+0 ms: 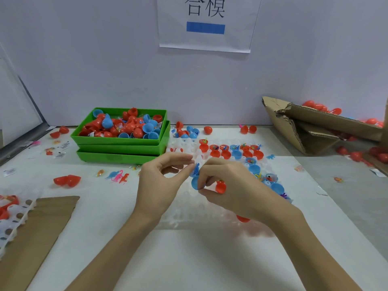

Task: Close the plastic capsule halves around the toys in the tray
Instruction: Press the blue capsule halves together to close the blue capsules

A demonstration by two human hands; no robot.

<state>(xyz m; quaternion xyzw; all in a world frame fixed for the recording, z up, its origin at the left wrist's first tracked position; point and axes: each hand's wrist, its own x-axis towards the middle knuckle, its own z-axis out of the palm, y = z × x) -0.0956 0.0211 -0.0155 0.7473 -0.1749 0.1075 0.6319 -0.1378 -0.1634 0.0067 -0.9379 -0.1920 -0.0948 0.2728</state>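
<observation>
Torn cardboard box (315, 131) beside wall sign (205, 24).

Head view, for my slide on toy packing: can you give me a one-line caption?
Right hand holds a blue capsule half; left hand pinches a blue toy above it.

Light: even, bright light is washing the white table (189, 259), casting only soft shadows.
Glare: the clear tray (189, 198) is bleaching out.
Edges: the wide lens is bending the cardboard box (315, 127).
Focus: everything is looking slightly soft.
</observation>
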